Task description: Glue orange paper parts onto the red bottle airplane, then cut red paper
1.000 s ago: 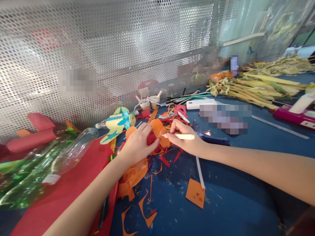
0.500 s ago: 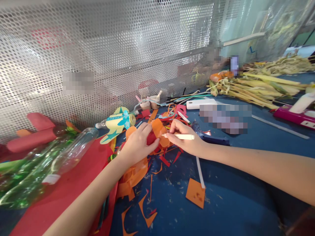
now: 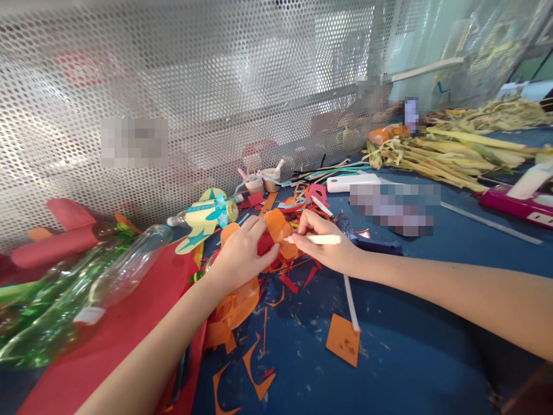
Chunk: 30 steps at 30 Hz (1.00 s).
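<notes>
My right hand (image 3: pixel 322 242) grips a white marker (image 3: pixel 324 239), its tip against an orange paper shape (image 3: pixel 288 248). My left hand (image 3: pixel 244 251) is closed over a red paper-covered piece (image 3: pixel 265 244) that bears the orange shapes, with fingers and thumb on either side of it. Most of that piece is hidden under the left hand. A green cap (image 3: pixel 197 276) shows just left of the left wrist. Below this hand lies more orange paper (image 3: pixel 239 305). Red and orange scraps (image 3: pixel 289 282) are scattered around and beneath the work.
Plastic bottles (image 3: pixel 125 268) and a red sheet (image 3: pixel 116 334) lie at left, near a yellow paper-wrapped bottle (image 3: pixel 207 213) with blue stars. A perforated metal panel (image 3: pixel 194 86) stands behind. A glue gun (image 3: pixel 375 243), an orange square (image 3: pixel 343 340) and dried husks (image 3: pixel 453 150) lie at right.
</notes>
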{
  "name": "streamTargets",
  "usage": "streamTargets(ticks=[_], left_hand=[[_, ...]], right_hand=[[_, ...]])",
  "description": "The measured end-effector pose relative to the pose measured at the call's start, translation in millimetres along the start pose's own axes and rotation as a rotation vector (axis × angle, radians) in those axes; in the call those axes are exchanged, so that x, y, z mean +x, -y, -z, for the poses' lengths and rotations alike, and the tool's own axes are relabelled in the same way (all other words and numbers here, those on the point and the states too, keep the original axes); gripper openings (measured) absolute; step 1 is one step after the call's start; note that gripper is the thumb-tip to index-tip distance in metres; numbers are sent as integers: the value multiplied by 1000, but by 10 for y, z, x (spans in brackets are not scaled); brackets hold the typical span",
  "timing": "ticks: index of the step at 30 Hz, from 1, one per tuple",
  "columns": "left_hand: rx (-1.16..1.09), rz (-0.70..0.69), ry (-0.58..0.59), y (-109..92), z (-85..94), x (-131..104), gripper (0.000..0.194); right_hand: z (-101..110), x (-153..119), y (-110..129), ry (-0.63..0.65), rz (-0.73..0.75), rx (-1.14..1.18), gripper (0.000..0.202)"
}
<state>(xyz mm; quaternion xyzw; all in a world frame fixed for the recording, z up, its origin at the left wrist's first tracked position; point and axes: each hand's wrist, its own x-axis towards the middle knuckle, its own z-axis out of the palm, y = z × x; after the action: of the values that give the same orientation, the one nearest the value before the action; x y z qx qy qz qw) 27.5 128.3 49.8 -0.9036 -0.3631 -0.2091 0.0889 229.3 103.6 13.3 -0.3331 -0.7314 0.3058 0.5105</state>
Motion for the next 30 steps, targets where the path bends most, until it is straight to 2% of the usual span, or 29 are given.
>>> streamTargets(ticks=[8, 30], left_hand=[[-2, 1, 3, -8, 1, 0, 18], [-14, -5, -4, -8, 11, 3, 16]], right_hand=[[-4, 5, 6, -47, 10, -33, 21], [-6, 13, 9, -28, 22, -23, 22]])
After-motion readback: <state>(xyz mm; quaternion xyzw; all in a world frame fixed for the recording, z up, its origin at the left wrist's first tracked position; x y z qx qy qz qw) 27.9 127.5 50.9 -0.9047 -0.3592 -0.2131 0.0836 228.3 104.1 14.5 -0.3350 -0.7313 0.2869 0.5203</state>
